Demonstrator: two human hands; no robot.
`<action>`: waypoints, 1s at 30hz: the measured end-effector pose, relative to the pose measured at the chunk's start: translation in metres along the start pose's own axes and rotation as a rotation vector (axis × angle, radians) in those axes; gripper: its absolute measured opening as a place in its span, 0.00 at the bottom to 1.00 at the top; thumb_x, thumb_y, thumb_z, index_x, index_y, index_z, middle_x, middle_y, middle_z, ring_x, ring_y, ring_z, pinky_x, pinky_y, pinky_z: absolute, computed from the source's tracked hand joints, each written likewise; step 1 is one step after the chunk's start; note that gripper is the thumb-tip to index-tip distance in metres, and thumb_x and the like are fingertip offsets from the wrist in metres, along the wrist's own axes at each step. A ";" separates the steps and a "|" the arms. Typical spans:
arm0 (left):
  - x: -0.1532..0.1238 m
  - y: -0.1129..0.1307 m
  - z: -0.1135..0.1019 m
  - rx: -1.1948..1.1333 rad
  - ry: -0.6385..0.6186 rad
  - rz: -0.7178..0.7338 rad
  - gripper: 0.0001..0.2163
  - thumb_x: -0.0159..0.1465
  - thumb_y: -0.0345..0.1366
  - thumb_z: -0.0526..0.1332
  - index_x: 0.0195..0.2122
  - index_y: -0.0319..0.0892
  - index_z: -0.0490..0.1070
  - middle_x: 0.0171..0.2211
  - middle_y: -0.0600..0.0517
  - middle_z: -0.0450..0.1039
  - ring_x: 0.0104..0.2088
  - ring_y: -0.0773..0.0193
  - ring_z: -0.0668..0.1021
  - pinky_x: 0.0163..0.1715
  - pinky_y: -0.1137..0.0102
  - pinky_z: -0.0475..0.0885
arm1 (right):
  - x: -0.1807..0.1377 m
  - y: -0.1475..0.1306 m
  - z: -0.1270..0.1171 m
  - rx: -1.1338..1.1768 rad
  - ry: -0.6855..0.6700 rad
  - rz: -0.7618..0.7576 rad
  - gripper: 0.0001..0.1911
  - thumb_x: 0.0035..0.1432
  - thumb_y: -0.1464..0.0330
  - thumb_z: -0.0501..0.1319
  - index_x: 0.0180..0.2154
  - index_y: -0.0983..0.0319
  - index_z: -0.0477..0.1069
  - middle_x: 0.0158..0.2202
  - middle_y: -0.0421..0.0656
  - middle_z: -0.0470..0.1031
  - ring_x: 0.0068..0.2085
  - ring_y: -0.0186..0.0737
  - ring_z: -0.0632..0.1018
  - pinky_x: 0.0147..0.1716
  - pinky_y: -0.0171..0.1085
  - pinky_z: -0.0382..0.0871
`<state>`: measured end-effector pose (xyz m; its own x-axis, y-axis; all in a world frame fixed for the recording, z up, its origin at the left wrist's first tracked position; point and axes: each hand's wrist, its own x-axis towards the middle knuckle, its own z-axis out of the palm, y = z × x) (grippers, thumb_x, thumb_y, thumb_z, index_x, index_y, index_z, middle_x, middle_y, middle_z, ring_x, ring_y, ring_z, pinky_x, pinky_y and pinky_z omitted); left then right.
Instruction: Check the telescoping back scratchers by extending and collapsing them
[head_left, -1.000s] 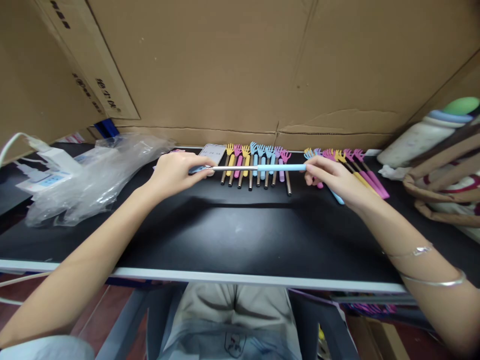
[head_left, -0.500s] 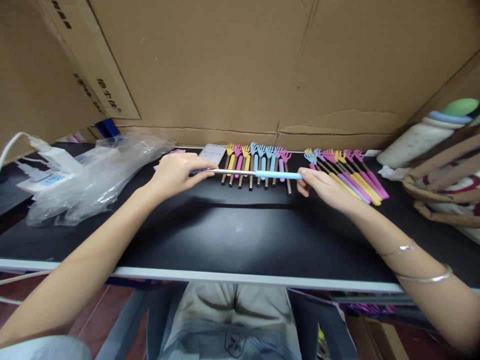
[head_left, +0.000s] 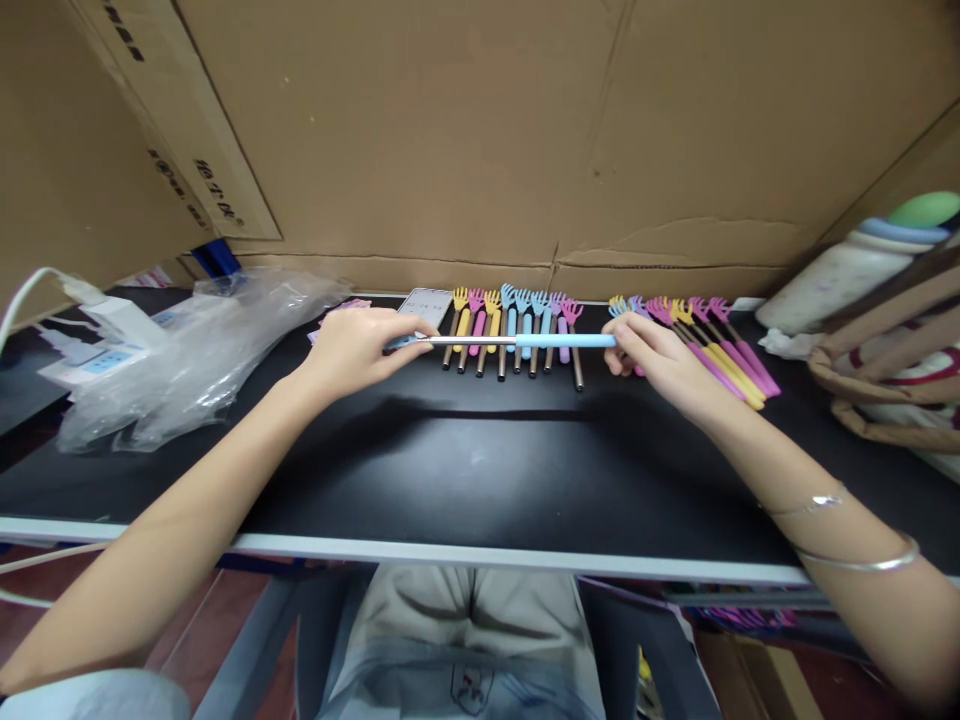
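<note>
Stretched level between my hands above the black tabletop is a back scratcher [head_left: 566,341] with a light blue grip and a thin silver rod. My left hand [head_left: 367,345] pinches it at the left end, with a bit of blue showing under the fingers; the claw itself is mostly hidden. The right end of the blue grip sits between the thumb and fingers of my right hand [head_left: 643,350]. Behind the rod lies a row of back scratchers [head_left: 510,325] in yellow, pink, blue and purple. More back scratchers [head_left: 720,350] lie partly behind my right hand.
A crumpled clear plastic bag [head_left: 187,360] and a white power strip [head_left: 112,350] lie at the left. A phone [head_left: 425,308] rests behind my left hand. At the right stand a white bottle [head_left: 847,275] and a brown bag [head_left: 847,380]. Cardboard [head_left: 450,130] walls the back.
My right hand has shifted slightly right and up, and the blue grip with it. More silver rod shows between the hands. My left hand has barely moved.
</note>
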<state>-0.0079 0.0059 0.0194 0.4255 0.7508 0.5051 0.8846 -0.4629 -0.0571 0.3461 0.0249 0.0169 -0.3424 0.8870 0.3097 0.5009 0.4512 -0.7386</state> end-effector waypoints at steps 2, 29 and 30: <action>0.000 -0.001 -0.001 0.004 -0.009 -0.007 0.15 0.67 0.48 0.53 0.43 0.52 0.77 0.34 0.54 0.80 0.36 0.61 0.80 0.31 0.72 0.64 | 0.000 -0.001 -0.001 -0.007 -0.007 -0.029 0.21 0.62 0.46 0.52 0.32 0.57 0.62 0.24 0.38 0.66 0.27 0.35 0.66 0.29 0.37 0.59; -0.002 0.006 0.006 0.069 0.269 0.259 0.13 0.68 0.41 0.55 0.40 0.48 0.80 0.28 0.53 0.79 0.30 0.64 0.75 0.24 0.71 0.60 | -0.002 0.008 0.010 -0.001 0.014 0.064 0.31 0.60 0.41 0.47 0.21 0.59 0.57 0.16 0.36 0.55 0.18 0.31 0.57 0.19 0.35 0.52; -0.002 0.007 0.006 0.072 0.278 0.269 0.12 0.68 0.41 0.55 0.40 0.48 0.80 0.28 0.54 0.79 0.30 0.64 0.75 0.23 0.71 0.59 | -0.002 0.008 0.011 0.016 0.008 0.086 0.31 0.60 0.41 0.46 0.21 0.59 0.57 0.16 0.36 0.54 0.18 0.31 0.57 0.19 0.35 0.51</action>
<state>-0.0015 0.0037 0.0126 0.5846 0.4463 0.6776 0.7640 -0.5839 -0.2746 0.3422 0.0255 0.0042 -0.2920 0.9233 0.2494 0.5157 0.3716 -0.7720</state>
